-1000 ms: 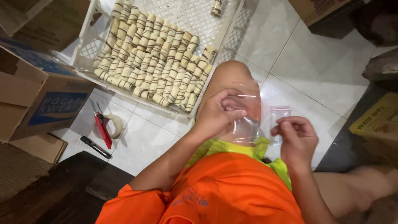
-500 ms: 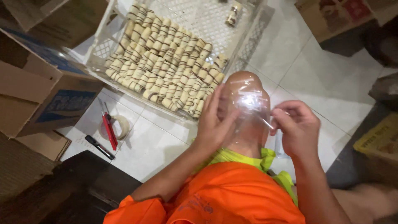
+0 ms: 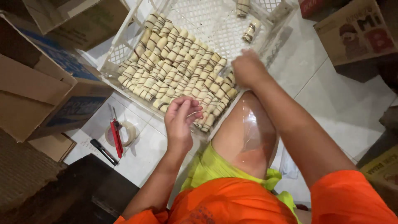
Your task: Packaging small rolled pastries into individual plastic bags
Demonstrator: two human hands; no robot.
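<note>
We see a white crate (image 3: 124, 54) full of striped rolls (image 3: 182, 79) at the top of the frame. Our left hand (image 3: 181, 118) pinches at the rolls near the crate's lower edge. Our right hand (image 3: 247, 68) reaches into the crate, maybe touching rolls. A clear bag (image 3: 253, 132) lies on our knee, lower middle.

Striped cream rolls (image 3: 178, 79) packed in rows, white crate (image 3: 124, 62).

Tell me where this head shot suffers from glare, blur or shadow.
Head view: glare streaks the clear plastic bag lying over the knee; the right hand at the white crate is slightly motion-blurred; the left hand and striped rolls stay sharp; the lower-left corner falls into deep shadow.
</note>
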